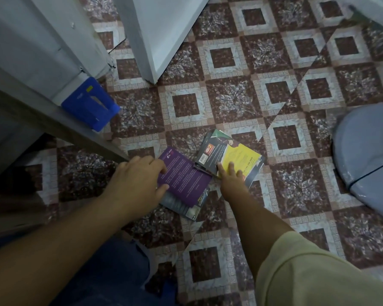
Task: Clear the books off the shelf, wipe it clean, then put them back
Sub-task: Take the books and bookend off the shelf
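Note:
Several books lie on the patterned tile floor in front of me. A purple book [187,181] lies on top of a grey-covered book [181,207]. My left hand [137,182] grips the purple book's left edge, fingers on the cover and thumb at its lower edge. To the right lies a black-and-yellow book [239,155], with a further book partly hidden beneath it. My right hand [230,180] presses on its near corner with straight fingers.
A grey shelf board [60,120] runs diagonally at the left, with a blue flat object [91,104] beside it. White furniture panels [164,36] stand at the top. A round grey-blue object [367,155] sits on the floor at the right.

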Demonstrator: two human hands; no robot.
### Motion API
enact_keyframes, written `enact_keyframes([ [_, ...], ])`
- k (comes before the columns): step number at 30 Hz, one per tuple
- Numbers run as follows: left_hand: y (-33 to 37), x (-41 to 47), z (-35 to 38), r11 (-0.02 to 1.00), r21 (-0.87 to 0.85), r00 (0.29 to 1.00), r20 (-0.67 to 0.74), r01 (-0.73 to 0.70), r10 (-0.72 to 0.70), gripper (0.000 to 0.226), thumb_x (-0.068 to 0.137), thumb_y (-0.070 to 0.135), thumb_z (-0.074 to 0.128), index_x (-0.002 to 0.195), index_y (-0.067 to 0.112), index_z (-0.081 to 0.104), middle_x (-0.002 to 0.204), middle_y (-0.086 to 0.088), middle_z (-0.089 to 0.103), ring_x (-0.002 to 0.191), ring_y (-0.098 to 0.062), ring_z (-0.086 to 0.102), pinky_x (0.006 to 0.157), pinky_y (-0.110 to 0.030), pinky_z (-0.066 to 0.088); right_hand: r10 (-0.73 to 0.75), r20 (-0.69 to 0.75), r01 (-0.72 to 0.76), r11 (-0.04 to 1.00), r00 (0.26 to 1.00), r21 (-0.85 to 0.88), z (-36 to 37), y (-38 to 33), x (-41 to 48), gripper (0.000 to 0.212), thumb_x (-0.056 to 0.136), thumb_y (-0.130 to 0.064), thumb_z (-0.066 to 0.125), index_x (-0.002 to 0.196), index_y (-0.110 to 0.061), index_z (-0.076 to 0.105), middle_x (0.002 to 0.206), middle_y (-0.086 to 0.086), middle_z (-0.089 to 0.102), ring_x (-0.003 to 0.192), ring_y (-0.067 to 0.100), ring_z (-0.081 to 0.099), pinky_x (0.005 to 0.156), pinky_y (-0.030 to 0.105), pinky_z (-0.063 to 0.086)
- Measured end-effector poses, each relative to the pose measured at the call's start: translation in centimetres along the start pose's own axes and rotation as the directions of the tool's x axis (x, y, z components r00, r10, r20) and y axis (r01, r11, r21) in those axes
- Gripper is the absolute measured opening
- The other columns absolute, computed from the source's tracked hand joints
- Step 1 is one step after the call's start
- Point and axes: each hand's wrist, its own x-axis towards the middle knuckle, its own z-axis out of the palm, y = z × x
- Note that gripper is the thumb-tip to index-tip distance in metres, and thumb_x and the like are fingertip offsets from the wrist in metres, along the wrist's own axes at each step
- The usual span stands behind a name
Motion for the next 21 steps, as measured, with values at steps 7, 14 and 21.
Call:
enact_keyframes([
  [7,0.0,-0.7,-0.6,1.0,-0.015,1.0,-0.022,0.0,-0.001,0.029,0.092,0.047,0.053,0.116,0.032,0.048,0.11,0.012,0.05,0.106,-0.012,0.046,0.095,-0.033,0.038,-0.126,-0.083,0.132,0.989,0.988,0.06,-1.4,-0.2,-0.4,0.061,0.089,-0.002,0.046,0.143,-0.027,0.029,0.155,0.01,0.013,0.134,0.042,0.028,0.099,0.055,0.039],
  [14,-0.4,-1.9,-0.2,1.0,-0.024,0.999,-0.037,-0.007,0.006,0.031,0.09,0.045,0.055,0.118,0.03,0.05,0.111,0.011,0.052,0.105,-0.012,0.047,0.094,-0.033,0.039,-0.228,-0.109,0.225,0.973,0.967,-0.041,-1.8,-1.6,-0.4,0.048,0.092,-0.015,0.048,0.137,-0.028,0.038,0.152,0.006,0.022,0.131,0.033,0.031,0.095,0.053,0.042],
  [21,-1.0,-2.1,-0.5,1.0,-0.019,0.997,-0.076,-0.014,0.013,0.032,0.089,0.043,0.058,0.117,0.028,0.053,0.112,0.009,0.054,0.108,-0.014,0.045,0.095,-0.033,0.041,-0.148,0.063,0.154,0.984,0.987,-0.09,-1.9,-2.6,-0.8,0.062,0.1,-0.026,0.043,0.153,-0.03,0.012,0.162,-0.001,-0.004,0.148,0.03,0.003,0.108,0.058,0.029],
])
